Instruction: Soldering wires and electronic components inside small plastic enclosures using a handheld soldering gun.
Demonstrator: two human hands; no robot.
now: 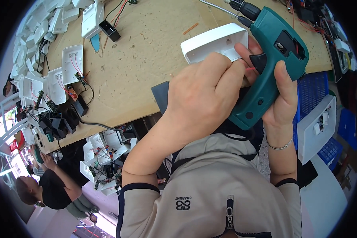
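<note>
My right hand is wrapped around the handle of a green pistol-shaped tool, which looks like a soldering gun. It has a black trigger, a black collar and a thin metal tube toward the far side. Fingers of the same hand reach past the trigger to the right end of a white plastic housing, tilted with its hollow side toward me. In front of the housing, my left hand is closed in a pinch. A short bit of red wire shows at its fingertips; the rest is hidden.
White housings with wires and circuit boards lie along the bench's left, beside a heap of white shells. More wired housings sit below the edge. Blue crates and a white housing are at right. Another person works at lower left.
</note>
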